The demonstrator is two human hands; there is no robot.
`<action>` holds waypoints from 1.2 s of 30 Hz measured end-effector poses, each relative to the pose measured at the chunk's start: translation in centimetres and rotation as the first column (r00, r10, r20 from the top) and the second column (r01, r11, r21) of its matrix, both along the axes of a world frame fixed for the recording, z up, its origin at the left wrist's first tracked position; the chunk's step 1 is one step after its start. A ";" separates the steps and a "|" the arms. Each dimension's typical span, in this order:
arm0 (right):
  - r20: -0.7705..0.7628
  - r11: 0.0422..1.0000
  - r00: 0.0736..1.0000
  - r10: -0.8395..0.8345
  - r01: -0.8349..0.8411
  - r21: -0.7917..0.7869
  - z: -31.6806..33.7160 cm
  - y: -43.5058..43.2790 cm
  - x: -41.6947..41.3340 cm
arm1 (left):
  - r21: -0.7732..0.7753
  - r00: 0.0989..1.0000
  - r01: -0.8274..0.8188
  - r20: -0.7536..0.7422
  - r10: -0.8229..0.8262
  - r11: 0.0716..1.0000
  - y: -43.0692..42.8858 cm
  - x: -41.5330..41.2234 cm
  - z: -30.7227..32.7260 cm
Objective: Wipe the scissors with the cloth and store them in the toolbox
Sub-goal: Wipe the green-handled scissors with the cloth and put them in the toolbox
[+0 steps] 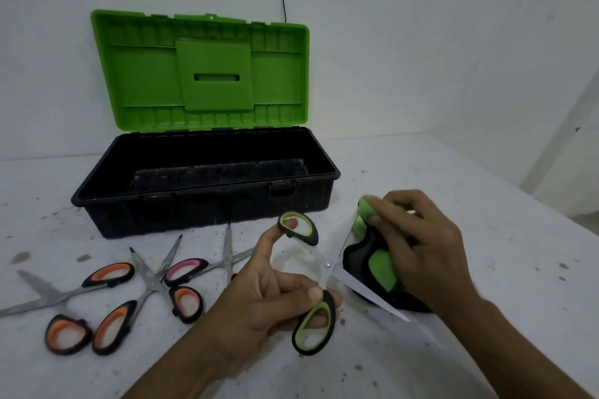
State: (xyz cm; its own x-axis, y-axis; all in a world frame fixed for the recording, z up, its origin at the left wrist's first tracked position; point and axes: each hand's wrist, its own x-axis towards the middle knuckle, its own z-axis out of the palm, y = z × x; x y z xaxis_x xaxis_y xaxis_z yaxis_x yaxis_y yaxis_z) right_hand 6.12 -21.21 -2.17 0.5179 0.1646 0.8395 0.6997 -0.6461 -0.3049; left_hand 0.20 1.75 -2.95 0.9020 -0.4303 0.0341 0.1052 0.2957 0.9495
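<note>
Your left hand [269, 295] is clamped on the green-handled scissors [327, 264], which you hold above the desk [486, 197], just in front of the toolbox [207, 210] and toward its right end. Your index finger is through the loop nearer the toolbox. Your thumb presses the outside of the other loop, and another finger is pushed through it. The blades are spread wide apart. One points up toward the toolbox's right front corner, and the other slants away from the toolbox, toward you.

Your right hand [418, 243] grips the cloth [379, 264], a green and black one, its fingers curled round the bunched fabric. It sits off the toolbox's right front corner. The thumb and fingertips pinch a green fold of the cloth at the blade that points to the toolbox, and the rest of the cloth hangs under your palm.

The toolbox stands open on the desk against the wall. Its green lid [207, 74] is tipped up and back behind the black base, and the floor of the base looks dusty.

In front of the toolbox's left half, three more pairs lie on the desk with their blades open. The outer orange-handled scissors [108, 275] are farthest to the left. The nearer orange-handled scissors [151, 282] lie beside them. The pink-handled scissors [186, 270] are closest to your left hand, which hides one of their loops.
</note>
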 end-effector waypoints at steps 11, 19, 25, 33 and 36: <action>-0.021 0.984 0.996 0.085 -0.088 -0.153 -0.4 -0.1 -1.2 | 0.029 1.000 0.012 0.028 -0.013 1.000 0.2 0.3 -0.3; -0.305 0.975 0.936 0.179 -0.128 0.179 2.8 -1.4 -1.0 | 0.141 0.995 -0.003 0.098 -0.011 0.990 0.3 0.3 0.3; -0.526 0.974 0.822 0.217 -0.143 0.177 2.2 -0.7 -1.7 | 0.174 0.990 -0.006 0.138 -0.018 0.985 0.1 0.2 -0.2; -0.584 0.829 0.675 0.450 -0.073 0.554 2.7 0.2 -2.8 | 0.207 0.984 -0.069 0.175 0.033 0.976 -0.1 0.3 -0.6; -0.614 0.783 0.604 0.508 -0.026 0.622 2.3 0.7 -2.7 | 0.239 0.983 -0.052 0.181 0.008 0.970 -0.2 0.1 -0.6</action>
